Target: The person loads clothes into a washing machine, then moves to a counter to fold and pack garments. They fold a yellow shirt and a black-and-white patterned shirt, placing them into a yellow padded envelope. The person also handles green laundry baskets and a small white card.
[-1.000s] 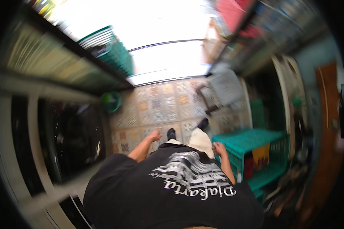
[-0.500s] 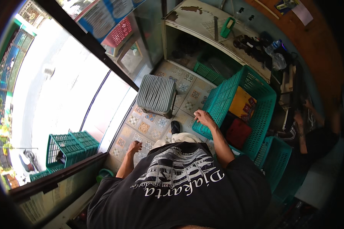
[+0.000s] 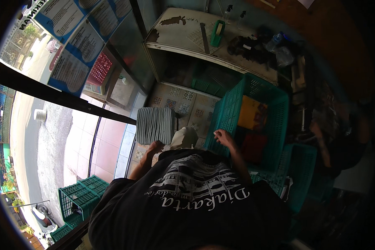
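Note:
My left hand (image 3: 155,147) is low beside the near edge of a stool with a grey striped, padded top (image 3: 156,126). It looks loosely bent, with nothing seen in it; whether it touches the stool I cannot tell. My right hand (image 3: 223,137) hangs in front of a large green plastic crate (image 3: 223,109), fingers loosely curled and apart, holding nothing visible. Inside that crate lie a yellow item with a dark red pattern (image 3: 253,112) and a dark red item (image 3: 254,146). My light-coloured trouser knee (image 3: 185,137) shows between my hands.
More green crates stand at right (image 3: 303,175) and outside the doorway (image 3: 81,191). A worn white counter (image 3: 179,27) carries a green-handled tool (image 3: 217,33), dark items and a bottle (image 3: 275,41). A dark door frame (image 3: 62,98) runs along the left. Another person's arm (image 3: 322,146) is at right.
The view has turned and come closer to the stool. My left hand is now beside its near edge, and my knee has risen into view. My right hand stays near the crate.

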A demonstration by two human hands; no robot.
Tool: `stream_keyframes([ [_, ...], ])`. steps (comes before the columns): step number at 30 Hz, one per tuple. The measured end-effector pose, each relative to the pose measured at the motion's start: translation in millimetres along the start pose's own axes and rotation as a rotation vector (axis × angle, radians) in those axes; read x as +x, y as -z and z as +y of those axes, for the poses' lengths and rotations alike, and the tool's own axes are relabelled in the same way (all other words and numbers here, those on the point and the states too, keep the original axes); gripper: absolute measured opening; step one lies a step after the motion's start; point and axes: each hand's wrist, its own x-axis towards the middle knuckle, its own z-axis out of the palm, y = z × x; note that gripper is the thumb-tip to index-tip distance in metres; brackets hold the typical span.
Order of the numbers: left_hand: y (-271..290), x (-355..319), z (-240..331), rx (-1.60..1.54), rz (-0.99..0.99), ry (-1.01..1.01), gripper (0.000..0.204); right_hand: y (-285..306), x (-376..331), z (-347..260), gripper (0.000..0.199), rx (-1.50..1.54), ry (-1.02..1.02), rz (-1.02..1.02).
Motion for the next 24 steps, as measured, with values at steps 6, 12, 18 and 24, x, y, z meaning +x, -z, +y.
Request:
stream_keyframes([
  [6, 23, 52, -42, 0.960, -0.124, -0.579, 0.023, 44, 38, -7, 0.037, 0.085, -0.050, 0.076],
  [12, 50, 60, 6, 0.677, -0.174, -0.238, 0.024, 108, 108, -53, 0.039, 0.131, 0.042, 0.162],
  [18, 96, 101, 91, -0.071, -0.026, 0.219, 0.034, 139, 199, -114, 0.036, -0.166, 0.097, 0.071],
  [24, 149, 190, 186, -0.066, 0.014, 0.144, 0.031, 173, 257, -159, 0.035, -0.337, 0.166, 0.032],
])
